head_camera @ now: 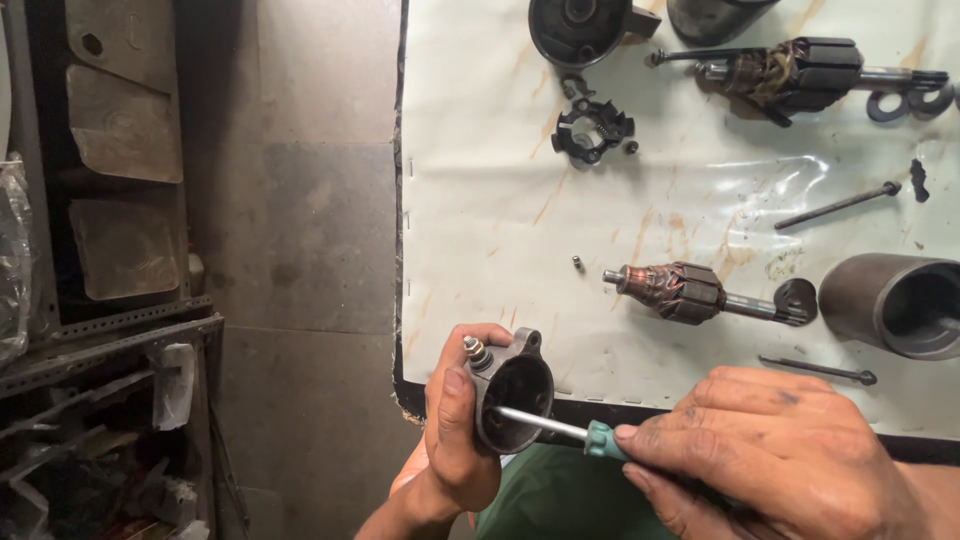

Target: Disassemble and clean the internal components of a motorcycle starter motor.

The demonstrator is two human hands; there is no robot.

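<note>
Your right hand (775,450) is closed around the green-handled screwdriver (560,430), whose shaft enters the open mouth of the dark end cap (512,392). Your left hand (455,435) wraps that cap firmly, thumb on its rim, holding it just off the near edge of the bench with its threaded stud (476,351) pointing up and left. Judging by the layout, disassembly is well advanced: two armatures (680,292) (800,70), a cylindrical housing (895,303), a brush holder (592,130), a second cap (580,28) and two long through bolts (838,204) (818,370) already lie apart on the stained white sheet (480,200). Work inside the held cap appears unfinished. No packages, labels or signs are visible; worn grey slabs (120,130) stand at the left.
</note>
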